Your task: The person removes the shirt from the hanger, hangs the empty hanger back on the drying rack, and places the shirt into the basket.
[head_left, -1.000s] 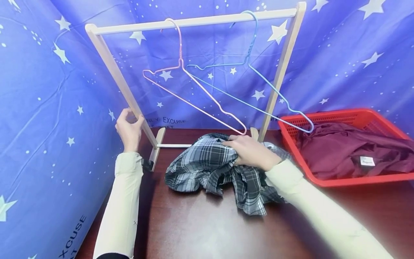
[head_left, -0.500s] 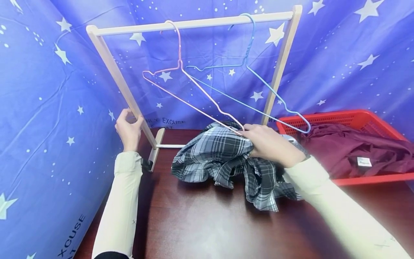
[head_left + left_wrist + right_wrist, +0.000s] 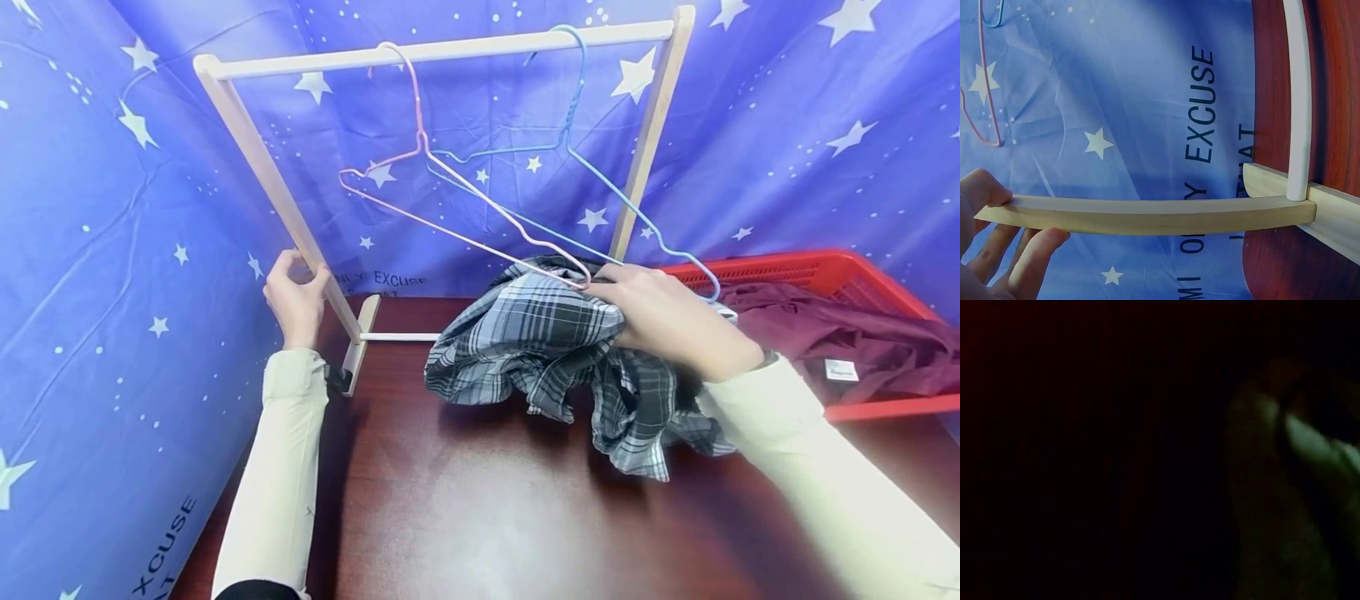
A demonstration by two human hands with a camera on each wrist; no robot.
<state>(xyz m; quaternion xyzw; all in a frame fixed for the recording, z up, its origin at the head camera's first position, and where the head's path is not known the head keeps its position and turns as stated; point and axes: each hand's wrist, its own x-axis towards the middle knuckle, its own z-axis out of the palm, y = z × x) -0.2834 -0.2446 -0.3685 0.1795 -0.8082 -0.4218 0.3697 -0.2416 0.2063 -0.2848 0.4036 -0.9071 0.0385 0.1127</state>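
Observation:
My left hand (image 3: 296,300) grips the left post (image 3: 262,171) of a small wooden clothes rack. In the left wrist view, its thumb and fingers lie on both sides of that post (image 3: 1147,215). A bunched black, grey and white plaid shirt (image 3: 517,333) is held by my right hand (image 3: 667,312), right of the rack's middle. The pink wire hanger (image 3: 419,108) hooks over the top bar, and its lower right corner lies against the shirt by my right fingertips. Beside it hangs a blue wire hanger (image 3: 575,100), partly hidden by the shirt and hand. The right wrist view is nearly black, with faint fingers (image 3: 1272,487).
On the right stands a red plastic basket (image 3: 855,265) with a maroon garment (image 3: 892,333) bearing a white label. A blue star-patterned curtain (image 3: 135,275) closes off the back and left. Dark reddish-brown tabletop (image 3: 435,500) lies in front of the rack.
My right hand has carried the plaid shirt right and slightly up, to the pink hanger's lower corner. That corner has swung a little to the right. The left hand stays on the post.

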